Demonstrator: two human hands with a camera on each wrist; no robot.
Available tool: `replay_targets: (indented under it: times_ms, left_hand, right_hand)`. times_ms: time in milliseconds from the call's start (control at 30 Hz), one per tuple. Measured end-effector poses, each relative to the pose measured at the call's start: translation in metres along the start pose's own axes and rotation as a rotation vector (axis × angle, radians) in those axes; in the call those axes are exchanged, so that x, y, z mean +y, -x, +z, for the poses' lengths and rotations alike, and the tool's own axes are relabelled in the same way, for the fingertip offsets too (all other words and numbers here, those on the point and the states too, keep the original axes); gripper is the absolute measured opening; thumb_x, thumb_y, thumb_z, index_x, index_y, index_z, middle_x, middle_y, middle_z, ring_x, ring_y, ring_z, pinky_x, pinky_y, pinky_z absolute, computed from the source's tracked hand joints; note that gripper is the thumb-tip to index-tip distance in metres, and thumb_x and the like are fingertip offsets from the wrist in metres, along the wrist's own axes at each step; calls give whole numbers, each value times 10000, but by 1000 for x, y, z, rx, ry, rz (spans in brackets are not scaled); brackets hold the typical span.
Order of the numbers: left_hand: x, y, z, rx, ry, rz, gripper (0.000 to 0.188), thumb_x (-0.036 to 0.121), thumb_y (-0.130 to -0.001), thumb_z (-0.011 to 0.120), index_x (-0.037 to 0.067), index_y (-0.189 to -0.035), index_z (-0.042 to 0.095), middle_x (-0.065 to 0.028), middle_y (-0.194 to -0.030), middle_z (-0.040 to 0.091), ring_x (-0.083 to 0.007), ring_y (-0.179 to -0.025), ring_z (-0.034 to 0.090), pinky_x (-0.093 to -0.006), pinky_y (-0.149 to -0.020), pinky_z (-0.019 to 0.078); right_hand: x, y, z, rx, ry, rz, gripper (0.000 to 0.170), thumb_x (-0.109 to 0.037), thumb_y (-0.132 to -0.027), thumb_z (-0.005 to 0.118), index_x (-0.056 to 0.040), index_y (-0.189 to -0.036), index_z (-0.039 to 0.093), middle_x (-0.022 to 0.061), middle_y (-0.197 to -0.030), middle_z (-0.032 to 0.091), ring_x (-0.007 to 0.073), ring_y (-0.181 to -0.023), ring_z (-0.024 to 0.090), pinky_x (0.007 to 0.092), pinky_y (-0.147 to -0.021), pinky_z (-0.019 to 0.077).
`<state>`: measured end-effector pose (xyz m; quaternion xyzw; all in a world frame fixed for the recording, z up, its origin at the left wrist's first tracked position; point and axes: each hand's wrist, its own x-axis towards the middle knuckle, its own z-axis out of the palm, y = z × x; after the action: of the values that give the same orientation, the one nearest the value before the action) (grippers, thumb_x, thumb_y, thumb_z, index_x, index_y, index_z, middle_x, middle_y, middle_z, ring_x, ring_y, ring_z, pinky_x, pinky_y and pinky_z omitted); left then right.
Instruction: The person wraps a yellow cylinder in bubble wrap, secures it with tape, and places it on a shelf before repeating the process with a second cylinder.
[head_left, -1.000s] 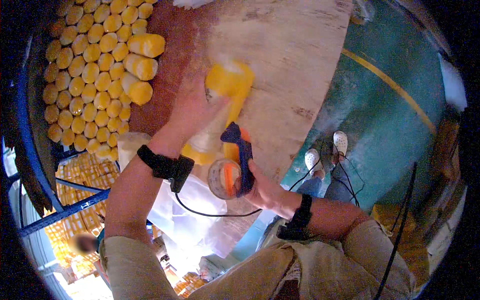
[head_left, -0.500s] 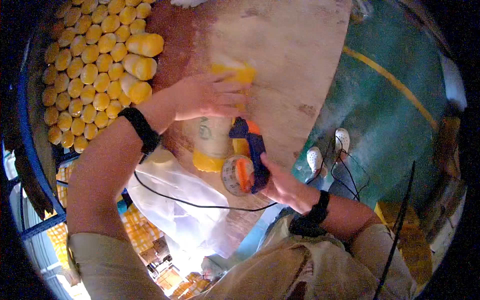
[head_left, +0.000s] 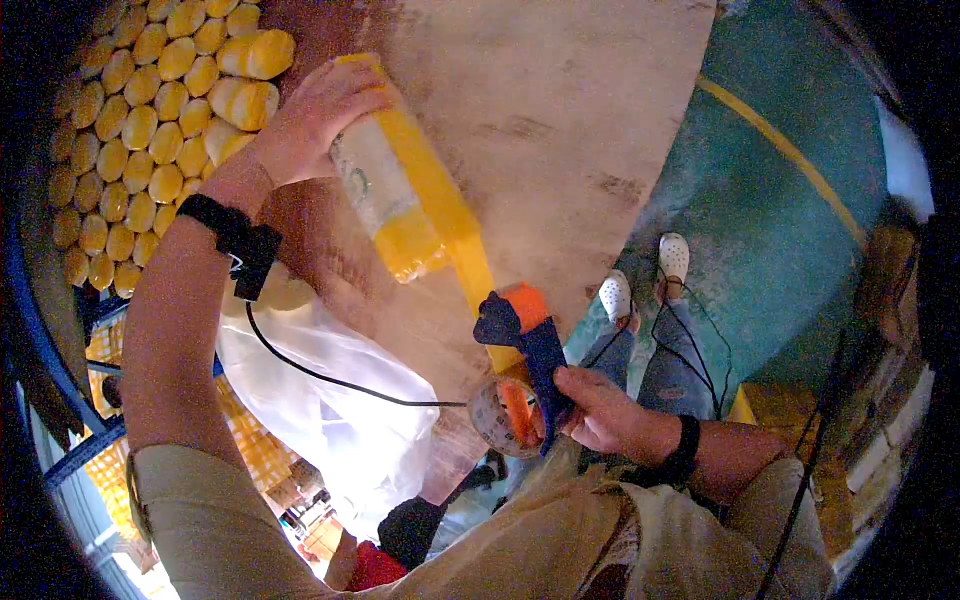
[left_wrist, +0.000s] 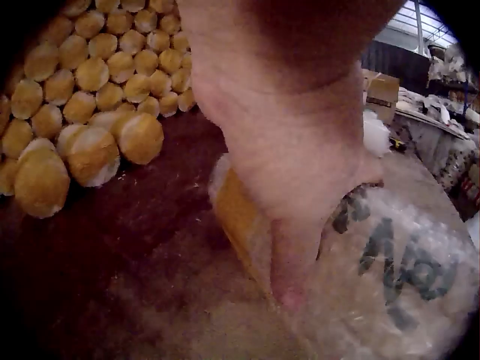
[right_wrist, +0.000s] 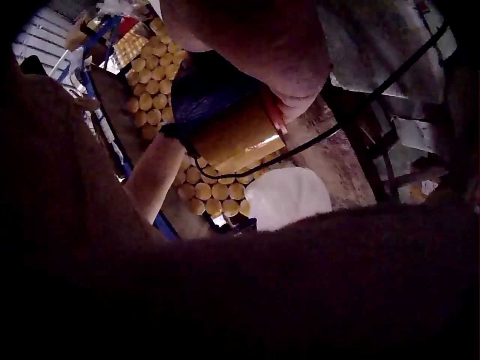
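A plastic-wrapped package (head_left: pixel 385 180) with yellow tape at its end lies slanted on the board, dark marker writing on its wrap (left_wrist: pixel 401 274). My left hand (head_left: pixel 325 115) grips its far end, fingers over the top edge; in the left wrist view the hand (left_wrist: pixel 289 157) covers part of it. A yellow tape strip (head_left: pixel 465 255) runs along the package and stretches to a tape dispenser (head_left: pixel 540 350) with dark blue and orange parts. My right hand (head_left: pixel 605 410) holds the dispenser by its handle. The tape roll (right_wrist: pixel 240 139) shows below the hand in the right wrist view.
Many similar yellow-ended packages (head_left: pixel 140 130) are stacked at the left, some jutting out. A white plastic sheet (head_left: pixel 330 370) hangs at the board's near edge. Black cables (head_left: pixel 340 390) cross the work area. Another person's feet in white clogs (head_left: pixel 673 258) stand on the green floor.
My left hand went from spread over the package to gripping its far end. The package has tilted and shifted up-left, while the dispenser came nearer my body, lengthening the tape strip between them.
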<state>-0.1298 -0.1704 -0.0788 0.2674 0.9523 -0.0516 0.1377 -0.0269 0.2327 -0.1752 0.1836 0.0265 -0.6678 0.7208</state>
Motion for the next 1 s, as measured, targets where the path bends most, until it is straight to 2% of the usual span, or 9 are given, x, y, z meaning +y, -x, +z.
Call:
replay_targets:
  times_ms: [200, 233, 433, 533, 667, 700, 800, 933, 1000]
  left_hand:
    - [6, -2, -3, 36, 60, -8, 660, 122, -539, 703, 118, -1153, 460, -116, -1197, 444, -309, -1175, 373, -428, -1004, 269]
    - [8, -2, -4, 44, 74, -16, 655, 129, -549, 698, 118, -1158, 457, -120, -1197, 443, -312, -1172, 374, -427, -1006, 267]
    - [45, 61, 41, 204, 101, -594, 558, 80, -675, 587, 69, -1207, 419, -165, -1276, 372, -324, -1226, 305, -411, -1029, 230]
    - [66, 78, 57, 363, 147, -714, 496, 123, -837, 442, 52, -1304, 292, -179, -1386, 204, -334, -1297, 142, -390, -1069, 143]
    - [137, 77, 40, 590, 386, -1071, 580, 62, -779, 462, 54, -1324, 264, -215, -1329, 286, -344, -1268, 212, -391, -1051, 162]
    - [149, 82, 57, 651, 432, -1118, 582, 76, -786, 461, 48, -1328, 251, -220, -1332, 276, -344, -1271, 204, -392, -1051, 159]
    - [182, 71, 51, 606, 607, -1389, 586, 98, -796, 466, 31, -1329, 233, -231, -1343, 247, -347, -1280, 172, -394, -1053, 144]
    - [197, 56, 61, 801, 554, -1154, 603, 91, -804, 482, 55, -1342, 211, -173, -1410, 139, -317, -1309, 102, -408, -1062, 116]
    - [193, 55, 68, 876, 680, -1187, 668, 109, -789, 535, 60, -1350, 178, -173, -1406, 144, -311, -1307, 98, -402, -1062, 114]
  right_hand:
    - [-8, -26, 29, 231, 344, 66, 367, -302, -917, 402, -17, -1128, 500, 49, -1021, 575, 143, -956, 522, 286, -880, 390]
    - [-7, -34, 31, 222, 392, -28, 382, -306, -904, 433, -9, -1139, 482, 61, -988, 589, 168, -866, 576, 297, -775, 467]
    - [-2, -61, 37, 279, 725, -185, 422, -333, -890, 459, 11, -1129, 507, 54, -987, 592, 139, -849, 561, 263, -767, 448]
    - [-17, -59, 47, 360, 1041, -6, 424, -332, -874, 488, 26, -1097, 530, 58, -935, 609, 140, -804, 570, 269, -731, 455]
    - [-26, -63, 42, 438, 1136, 61, 460, -379, -836, 536, 46, -1006, 573, 44, -835, 621, 128, -691, 571, 264, -623, 462]
    - [-28, -59, 54, 321, 1069, -58, 444, -374, -829, 548, 45, -970, 587, 47, -828, 621, 130, -677, 575, 263, -600, 458]
    - [-32, -45, 125, 578, 1240, 131, 389, -327, -834, 556, 36, -969, 586, 53, -831, 624, 137, -656, 578, 272, -587, 459]
    - [-19, -66, 97, 548, 1102, 130, 371, -296, -842, 547, 52, -966, 577, 69, -834, 626, 154, -664, 590, 291, -589, 465]
    - [-18, -70, 83, 480, 1020, 106, 380, -293, -843, 546, 67, -961, 572, 76, -833, 627, 163, -675, 596, 296, -599, 467]
